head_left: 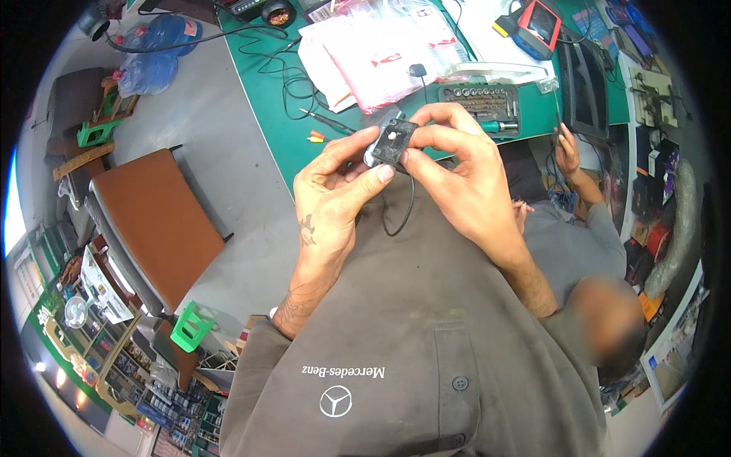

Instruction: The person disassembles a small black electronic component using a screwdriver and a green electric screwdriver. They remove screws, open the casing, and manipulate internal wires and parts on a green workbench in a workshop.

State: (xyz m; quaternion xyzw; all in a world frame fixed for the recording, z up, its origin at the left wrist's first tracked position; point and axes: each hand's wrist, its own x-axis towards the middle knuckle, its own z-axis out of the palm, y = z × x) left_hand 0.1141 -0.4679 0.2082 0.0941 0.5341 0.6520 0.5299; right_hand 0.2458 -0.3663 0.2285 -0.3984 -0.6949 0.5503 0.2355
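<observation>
left fingers (346, 151) and right fingers (439, 136) pinch black box (395, 143) | green table (293, 152) past fingers | brown chair (156, 221), gray floor (217, 114) left of them

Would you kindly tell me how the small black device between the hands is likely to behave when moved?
The small black device is probably stiff, as its flat face and edges look unbent. It seems light, since the left hand and right hand merely pinch it. The thin dark cable looping below looks flexible and may swing.
</observation>
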